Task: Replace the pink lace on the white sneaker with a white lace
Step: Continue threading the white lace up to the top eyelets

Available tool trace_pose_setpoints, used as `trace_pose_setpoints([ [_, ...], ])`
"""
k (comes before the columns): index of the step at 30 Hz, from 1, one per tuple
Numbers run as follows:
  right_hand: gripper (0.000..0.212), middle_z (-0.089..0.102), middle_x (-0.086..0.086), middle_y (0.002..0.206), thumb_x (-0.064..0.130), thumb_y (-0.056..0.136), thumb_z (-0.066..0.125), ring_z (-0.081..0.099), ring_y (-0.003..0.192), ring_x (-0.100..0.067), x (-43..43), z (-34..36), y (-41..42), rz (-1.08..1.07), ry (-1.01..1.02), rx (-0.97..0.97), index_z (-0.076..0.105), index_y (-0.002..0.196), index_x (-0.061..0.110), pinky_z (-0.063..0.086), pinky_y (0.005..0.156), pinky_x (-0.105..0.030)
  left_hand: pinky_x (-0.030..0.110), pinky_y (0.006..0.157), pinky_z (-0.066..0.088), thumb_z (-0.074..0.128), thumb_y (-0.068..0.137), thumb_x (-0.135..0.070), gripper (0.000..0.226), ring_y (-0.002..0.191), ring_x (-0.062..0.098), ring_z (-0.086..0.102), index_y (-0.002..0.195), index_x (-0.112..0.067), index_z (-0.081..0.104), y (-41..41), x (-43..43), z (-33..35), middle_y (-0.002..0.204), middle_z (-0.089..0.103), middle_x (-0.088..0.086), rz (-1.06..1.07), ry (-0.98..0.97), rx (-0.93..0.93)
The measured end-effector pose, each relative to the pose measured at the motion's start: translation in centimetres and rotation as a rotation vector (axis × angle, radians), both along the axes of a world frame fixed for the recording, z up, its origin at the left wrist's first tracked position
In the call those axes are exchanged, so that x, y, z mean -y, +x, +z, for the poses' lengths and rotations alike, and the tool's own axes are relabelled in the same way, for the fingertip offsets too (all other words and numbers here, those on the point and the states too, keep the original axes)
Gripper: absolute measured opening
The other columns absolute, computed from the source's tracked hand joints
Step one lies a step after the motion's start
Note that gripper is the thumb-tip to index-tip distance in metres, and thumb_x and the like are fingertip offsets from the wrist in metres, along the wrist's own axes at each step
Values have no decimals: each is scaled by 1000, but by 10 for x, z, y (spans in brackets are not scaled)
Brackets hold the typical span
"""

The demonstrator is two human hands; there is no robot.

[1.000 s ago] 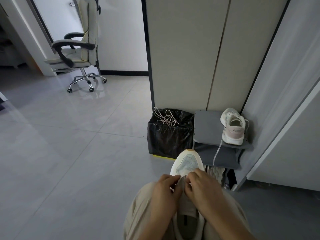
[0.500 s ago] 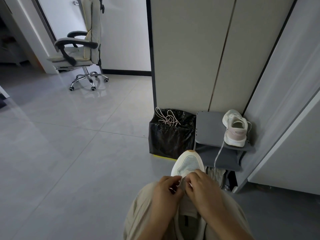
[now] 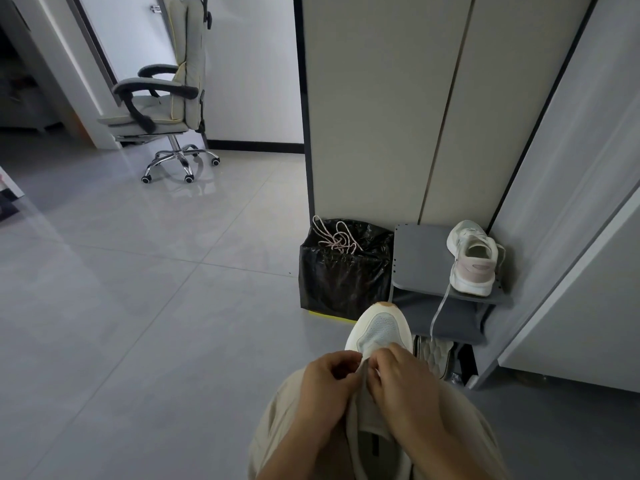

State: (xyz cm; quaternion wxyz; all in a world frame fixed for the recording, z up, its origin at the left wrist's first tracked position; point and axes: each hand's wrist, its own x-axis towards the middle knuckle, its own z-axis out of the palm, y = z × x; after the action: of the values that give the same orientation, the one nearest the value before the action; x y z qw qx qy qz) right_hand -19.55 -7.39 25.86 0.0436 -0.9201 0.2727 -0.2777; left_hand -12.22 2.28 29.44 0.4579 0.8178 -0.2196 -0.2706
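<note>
Resting toe-forward on the person's lap, the white mesh sneaker [image 3: 379,329] is pinched at its throat by both hands: the left hand [image 3: 327,382] and right hand [image 3: 403,382] curl their fingers tightly either side of the tongue (any lace between them is hidden). A loose pink cord lace [image 3: 334,239] lies atop the black plastic bin bag [image 3: 343,275]; a second white sneaker [image 3: 472,261] sits at the grey shelf's [image 3: 420,258] right edge.
</note>
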Motion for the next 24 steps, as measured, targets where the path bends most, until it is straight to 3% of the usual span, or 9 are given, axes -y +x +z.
trace_pose_setpoints([
  [2,19,50,7,55,30,68,63,49,42,-9,0,1,-1,16,20,57,53,55,21,6,51,-5,0,58,41,60,88,-30,22,79,-8,58,109,-33,66,0,-1,-1,97,67,-17,-5,-2,-4],
  [4,21,50,8,57,32,73,43,49,45,-8,-1,1,-3,11,66,97,52,57,22,5,52,-4,3,63,43,61,87,-30,21,81,-6,59,107,-34,67,1,-2,-1,95,67,-18,-12,0,-11],
  [8,24,52,9,59,33,74,39,49,47,-7,-3,-1,0,5,49,126,53,59,21,9,51,-3,7,73,47,60,88,-25,18,85,-1,61,101,-36,66,3,-2,-1,96,67,-16,-55,-1,12],
  [11,21,54,7,60,31,76,50,52,48,-9,-4,-6,0,27,-30,133,56,60,19,28,49,-10,9,73,48,60,87,-19,19,83,3,62,91,-38,64,6,-3,0,91,67,-14,-83,-19,7],
  [14,26,54,5,59,22,58,83,53,48,-11,-1,-7,-1,34,-90,49,57,58,18,42,43,-20,3,62,43,60,88,-25,16,80,-2,59,95,-39,64,5,-3,0,90,65,-17,-57,3,55],
  [15,26,53,5,59,22,58,83,52,48,-11,1,-8,-1,37,-109,35,56,57,19,43,43,-22,2,58,41,60,88,-26,16,77,-3,57,100,-37,64,4,-2,-1,90,63,-19,-40,5,75],
  [19,22,51,8,60,31,75,45,52,49,-9,3,-6,-4,49,-90,62,56,59,22,38,43,-18,-4,59,38,60,89,-25,18,71,-6,53,106,-30,63,0,1,-7,83,55,-23,-8,-23,162],
  [21,16,52,8,60,27,72,63,53,48,-9,4,-5,-5,31,-65,68,56,59,21,31,44,-16,-2,64,38,60,88,-28,18,71,-3,53,106,-27,63,-5,5,-11,84,52,-22,-33,-20,243],
  [24,38,52,6,56,20,41,93,52,44,-9,8,-5,-4,-9,-38,-40,57,54,21,24,43,-16,1,66,36,60,88,-34,22,67,-2,51,108,-25,63,-8,11,-17,83,47,-21,-97,-15,346],
])
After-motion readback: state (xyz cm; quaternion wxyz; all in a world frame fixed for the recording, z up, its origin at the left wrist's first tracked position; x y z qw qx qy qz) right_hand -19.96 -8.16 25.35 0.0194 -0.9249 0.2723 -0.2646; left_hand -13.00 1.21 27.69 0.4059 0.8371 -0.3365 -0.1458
